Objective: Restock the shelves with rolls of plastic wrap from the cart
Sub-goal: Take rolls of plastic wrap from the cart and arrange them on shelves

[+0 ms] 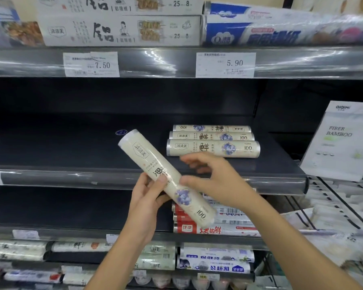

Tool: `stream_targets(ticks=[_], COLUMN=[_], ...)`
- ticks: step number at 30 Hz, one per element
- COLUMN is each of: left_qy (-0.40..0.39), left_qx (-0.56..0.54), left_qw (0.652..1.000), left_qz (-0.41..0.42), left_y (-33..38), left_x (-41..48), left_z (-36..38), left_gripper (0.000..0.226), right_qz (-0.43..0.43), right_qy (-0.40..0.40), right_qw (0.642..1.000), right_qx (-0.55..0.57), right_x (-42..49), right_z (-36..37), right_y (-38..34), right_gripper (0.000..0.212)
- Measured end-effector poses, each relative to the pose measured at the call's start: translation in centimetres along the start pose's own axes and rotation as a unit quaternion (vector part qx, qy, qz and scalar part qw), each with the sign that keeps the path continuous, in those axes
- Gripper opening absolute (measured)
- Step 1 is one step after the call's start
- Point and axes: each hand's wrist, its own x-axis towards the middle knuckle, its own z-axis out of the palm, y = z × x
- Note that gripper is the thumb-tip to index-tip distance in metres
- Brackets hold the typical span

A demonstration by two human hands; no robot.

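Left hand (147,197) is gripping a tilted plastic wrap roll (140,153) mid-length, thumb on top; right hand (214,181) is hovering spread beside that grip, three matching rolls (213,147) lying beyond on the shelf (71,147)

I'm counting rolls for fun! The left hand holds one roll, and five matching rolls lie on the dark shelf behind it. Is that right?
Not quite. The head view shows three matching rolls lying on the dark shelf, not five. The rest is right: the left hand does hold one roll, in front of that shelf.
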Motion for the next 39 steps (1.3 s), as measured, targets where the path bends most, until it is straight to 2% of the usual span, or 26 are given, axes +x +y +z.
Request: stream_targets(ticks=[3,6,9,11,13,15,17,19,22,25,29,39], left_qy=[-0.011,-0.029,-0.042,-0.047,-0.045,-0.045,-0.028,-0.014,-0.025,-0.036,-0.011,-0.015], left_qx=[-0.017,-0.020,-0.010,0.043,0.163,0.303,0.464,0.575,0.686,0.740,0.730,0.724], left_qw=[1.000,0.999,0.999,0.998,0.983,0.943,0.857,0.769,0.683,0.630,0.633,0.642], left_qz=[-0.007,-0.003,0.005,0.022,0.066,0.132,0.220,0.278,0.250,0.232,0.257,0.251], left_y=[0.0,0.1,0.2,0.6,1.0,1.4,1.9,2.1,1.9,0.9,0.0,-0.3], left_x=[0.2,0.2,0.2,0.4,0.8,1.5,2.3,3.6,5.2,6.1,6.1,6.1], left_z=[0.6,1.1,1.3,1.5,1.3,0.4,-0.7,-2.0,-3.3,-4.2,-4.5,-4.8], left_gripper=[0.049,0.049,0.049,0.044,0.033,0.032,0.042,0.056,0.080,0.091,0.079,0.082], right_qz=[0.018,0.009,-0.012,-0.025,-0.034,-0.040,-0.039,-0.030,-0.004,0.011,0.021,0.013], right_qy=[-0.019,-0.009,-0.007,0.000,0.012,0.020,0.024,0.025,0.016,0.006,0.014,0.040], right_qw=[1.000,1.000,0.999,0.998,0.997,0.993,0.987,0.982,0.969,0.964,0.966,0.963], right_qx=[-0.007,-0.012,-0.037,-0.053,-0.074,-0.110,-0.151,-0.187,-0.248,-0.265,-0.256,-0.265], right_x=[-0.2,-0.4,-0.3,-0.2,-0.1,0.1,0.5,1.1,2.0,2.7,3.4,4.1], right_z=[0.7,0.4,-0.1,-0.4,-1.1,-2.3,-3.9,-5.2,-6.3,-6.4,-6.2,-5.4], right_y=[0.0,0.0,-0.2,-0.6,-0.9,-1.2,-1.3,-0.9,0.6,2.1,3.5,5.3], right_gripper=[0.055,0.051,0.056,0.053,0.050,0.049,0.050,0.051,0.053,0.056,0.054,0.048])
